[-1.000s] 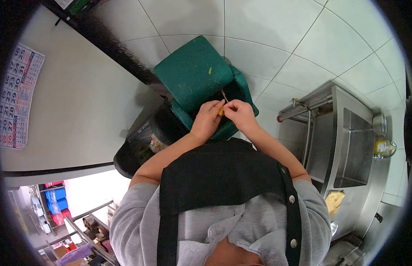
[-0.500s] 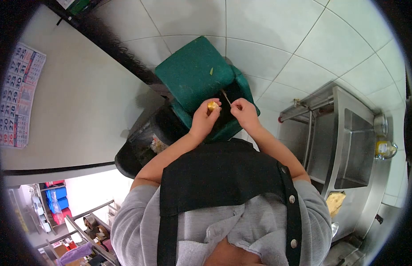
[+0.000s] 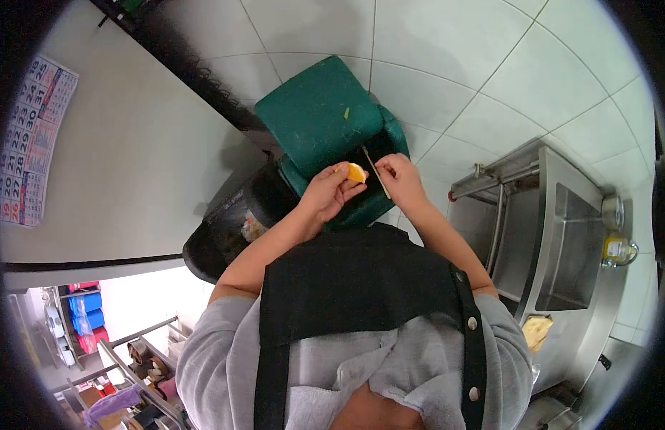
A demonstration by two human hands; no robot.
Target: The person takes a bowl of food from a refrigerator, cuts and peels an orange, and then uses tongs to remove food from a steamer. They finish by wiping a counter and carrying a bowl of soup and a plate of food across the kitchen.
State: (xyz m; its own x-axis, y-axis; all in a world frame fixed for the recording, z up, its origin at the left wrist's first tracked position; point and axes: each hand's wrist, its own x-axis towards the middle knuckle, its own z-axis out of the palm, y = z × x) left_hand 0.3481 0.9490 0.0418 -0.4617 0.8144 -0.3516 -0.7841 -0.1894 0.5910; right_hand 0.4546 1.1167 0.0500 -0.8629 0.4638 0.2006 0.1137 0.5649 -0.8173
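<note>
Over the open green bin [image 3: 398, 140], my left hand [image 3: 324, 195] grips a piece of orange [image 3: 357, 173] between thumb and fingers. Its bright peel and pale inner side both show. Close by on the right, my right hand [image 3: 404, 180] is closed on a thin knife [image 3: 370, 159]. The narrow blade points up and away, and a pale handle end sticks out below the fingers. Knife and orange are a small gap apart. The bin's raised lid [image 3: 311, 107] carries a small green scrap [image 3: 347, 113]. Dark shadow hides what lies inside the bin.
A black bin [image 3: 210, 240] with some litter stands left of the green one, beside a pale panel with a calendar [image 3: 35, 143]. On the right is a steel sink [image 3: 570, 247] with a yellow bottle [image 3: 616, 249] and a yellow cloth [image 3: 537, 332]. Tiled floor lies beyond.
My left hand has turned and opened out a little, so more of the orange shows. My right hand has shifted slightly, and the knife's lower end now shows below it.
</note>
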